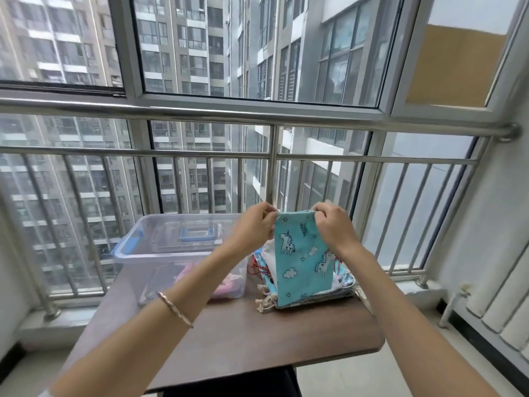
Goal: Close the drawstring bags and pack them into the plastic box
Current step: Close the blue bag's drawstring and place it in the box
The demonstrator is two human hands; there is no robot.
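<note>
Both hands up, above the far right of the surface (229,333). Left hand (252,230) pinches the top left corner of a turquoise unicorn bag (300,259); right hand (332,227) pinches the top right corner. Each grip is clamped on the bag's mouth edge, fingers together on the cloth or cord there; the cord itself is too small to make out.

Bag hangs upright, long axis vertical, mouth on top and stretched between the two hands, bottom hem down near the pile of bags (309,293) that lies on the surface just below and behind it. Mouth looks flat and wide, not gathered, so closing seems not yet done.

Plastic box (160,245) sits on the surface to the left of the bag, just beside the pile, open on top. Some pink stuff (226,282) shows through its wall, likely bags already packed. A blue-edged lid (196,233) appears behind or under the clear plastic; cannot tell which.

Key relation: box lies left of the held bag, and the left hand is the nearer one to it. Judged next: pull the corners apart to cinch the mouth, then carry the bag left and down into the box.

A bracelet (174,309) is on the left wrist.
</note>
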